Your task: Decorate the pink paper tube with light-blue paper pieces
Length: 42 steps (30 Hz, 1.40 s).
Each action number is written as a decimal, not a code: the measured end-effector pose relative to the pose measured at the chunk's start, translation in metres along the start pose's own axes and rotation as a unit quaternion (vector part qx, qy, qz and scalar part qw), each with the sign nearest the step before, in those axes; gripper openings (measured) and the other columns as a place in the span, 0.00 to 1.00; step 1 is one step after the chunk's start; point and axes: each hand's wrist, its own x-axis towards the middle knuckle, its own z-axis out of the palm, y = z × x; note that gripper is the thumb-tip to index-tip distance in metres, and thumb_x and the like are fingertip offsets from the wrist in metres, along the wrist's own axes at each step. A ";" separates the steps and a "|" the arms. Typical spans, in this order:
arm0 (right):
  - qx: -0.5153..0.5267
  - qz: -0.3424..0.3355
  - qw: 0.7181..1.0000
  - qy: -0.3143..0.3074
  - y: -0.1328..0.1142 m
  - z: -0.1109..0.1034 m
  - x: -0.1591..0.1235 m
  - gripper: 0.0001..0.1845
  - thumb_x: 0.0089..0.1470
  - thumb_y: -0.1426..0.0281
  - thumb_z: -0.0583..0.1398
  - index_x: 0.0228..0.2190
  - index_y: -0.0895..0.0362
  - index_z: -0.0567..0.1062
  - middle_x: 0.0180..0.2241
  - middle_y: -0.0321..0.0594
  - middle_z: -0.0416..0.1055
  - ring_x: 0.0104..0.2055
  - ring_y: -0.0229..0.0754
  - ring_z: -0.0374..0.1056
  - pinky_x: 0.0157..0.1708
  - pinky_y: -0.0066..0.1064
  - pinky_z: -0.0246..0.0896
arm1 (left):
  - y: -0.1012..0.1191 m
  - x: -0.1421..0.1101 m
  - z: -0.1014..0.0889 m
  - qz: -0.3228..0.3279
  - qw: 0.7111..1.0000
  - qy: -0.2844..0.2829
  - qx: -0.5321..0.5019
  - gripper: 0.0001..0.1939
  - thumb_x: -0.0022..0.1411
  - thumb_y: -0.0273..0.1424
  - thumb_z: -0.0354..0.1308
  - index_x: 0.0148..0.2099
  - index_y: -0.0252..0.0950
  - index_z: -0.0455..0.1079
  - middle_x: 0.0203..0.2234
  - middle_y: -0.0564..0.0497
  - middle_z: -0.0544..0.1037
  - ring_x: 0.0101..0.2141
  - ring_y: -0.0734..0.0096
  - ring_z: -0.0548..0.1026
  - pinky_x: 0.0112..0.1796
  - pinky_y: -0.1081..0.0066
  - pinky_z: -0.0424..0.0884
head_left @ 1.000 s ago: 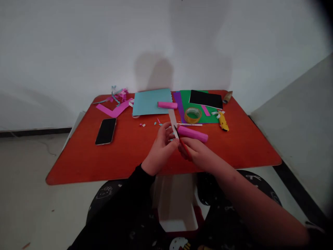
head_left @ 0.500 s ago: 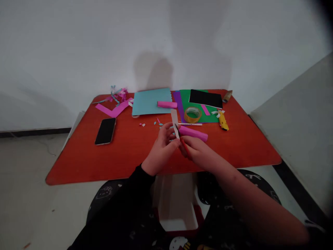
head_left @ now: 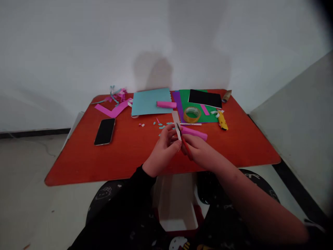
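Nearer me than the amber, ring-shaped roll of tape, and left of it: narrow white paper strip, pinched in my left hand. My right hand, straight nearside of the roll, is clamped on red-handled, dark-bladed scissors, blades at the strip. Pink paper tube lies between roll and right hand.

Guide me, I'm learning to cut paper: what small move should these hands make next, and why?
Probably a small squeeze of the red-handled scissors by the right hand, with the left hand steadying the white strip: the dark blade overlaps the strip, whose lower end the left hand pinches. Whether a cut has begun is unclear.
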 end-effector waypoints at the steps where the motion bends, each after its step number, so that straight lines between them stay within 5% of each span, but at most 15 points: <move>1: -0.001 -0.001 1.000 0.001 0.000 0.000 0.000 0.17 0.66 0.56 0.55 0.37 0.55 0.75 0.28 0.39 0.72 0.34 0.44 0.67 0.35 0.33 0.63 | 0.000 0.000 0.000 0.000 1.000 -0.001 -0.001 0.27 0.62 0.37 0.63 0.60 0.44 0.60 0.57 0.42 0.73 0.46 0.64 0.76 0.48 0.60 0.73; 13: -0.054 -0.004 0.998 0.011 -0.003 0.000 0.002 0.12 0.66 0.66 0.53 0.31 0.54 0.69 0.27 0.35 0.69 0.28 0.39 0.63 0.30 0.31 0.54 | -0.002 0.000 0.000 -0.001 1.000 0.001 -0.013 0.28 0.62 0.39 0.64 0.61 0.44 0.60 0.60 0.41 0.72 0.49 0.62 0.76 0.51 0.58 0.72; 27: -0.074 -0.012 0.997 0.013 -0.002 -0.006 0.000 0.13 0.67 0.63 0.53 0.39 0.55 0.75 0.35 0.40 0.75 0.36 0.44 0.68 0.38 0.34 0.61 | 0.005 0.000 0.002 0.004 0.999 -0.028 0.043 0.25 0.64 0.40 0.63 0.60 0.41 0.62 0.61 0.41 0.71 0.55 0.57 0.74 0.56 0.58 0.69; 42: -0.102 -0.017 0.994 0.030 0.004 -0.004 0.003 0.13 0.66 0.66 0.54 0.28 0.54 0.69 0.27 0.35 0.70 0.29 0.39 0.64 0.30 0.32 0.52 | 0.008 -0.001 0.002 -0.007 0.998 -0.029 0.057 0.25 0.64 0.42 0.62 0.59 0.40 0.63 0.61 0.41 0.70 0.55 0.57 0.74 0.59 0.56 0.67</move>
